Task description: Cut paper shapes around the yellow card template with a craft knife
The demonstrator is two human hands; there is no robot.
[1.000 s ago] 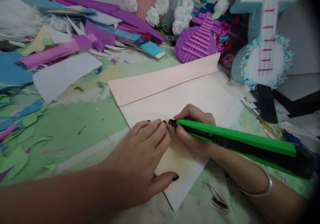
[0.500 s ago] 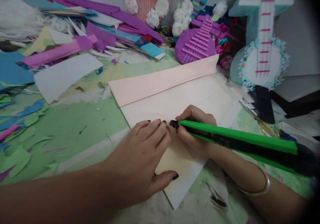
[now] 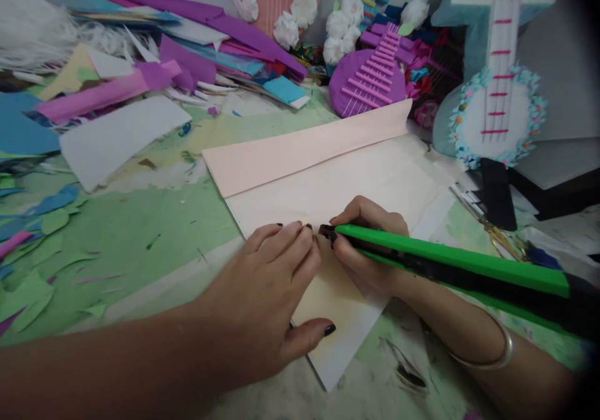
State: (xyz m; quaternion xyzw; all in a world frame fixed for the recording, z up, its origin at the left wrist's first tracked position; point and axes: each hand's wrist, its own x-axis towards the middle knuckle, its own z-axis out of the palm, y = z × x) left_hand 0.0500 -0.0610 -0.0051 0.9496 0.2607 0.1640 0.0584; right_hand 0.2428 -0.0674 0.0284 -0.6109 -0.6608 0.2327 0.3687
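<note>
My left hand (image 3: 269,289) lies flat, fingers together, pressing a cream card template (image 3: 323,295) onto a pale pink sheet of paper (image 3: 328,182) on the table. My right hand (image 3: 368,245) is closed round a long green and black utility knife (image 3: 450,267). Its black tip sits at the top edge of the template, right beside my left fingertips. The knife's body runs back to the right, close to the camera, and hides part of my right forearm, which wears a metal bangle (image 3: 492,354).
Stacks of purple, pink, blue and white paper (image 3: 154,70) and scraps crowd the left and back. A purple guitar model (image 3: 370,76) and a teal and white guitar model (image 3: 497,89) stand behind. Scissors (image 3: 497,232) and a black object (image 3: 497,192) lie to the right.
Almost nothing has shifted. Both hands keep the same pose, and the knife tip stays at the template's top edge; only the view has moved slightly.
</note>
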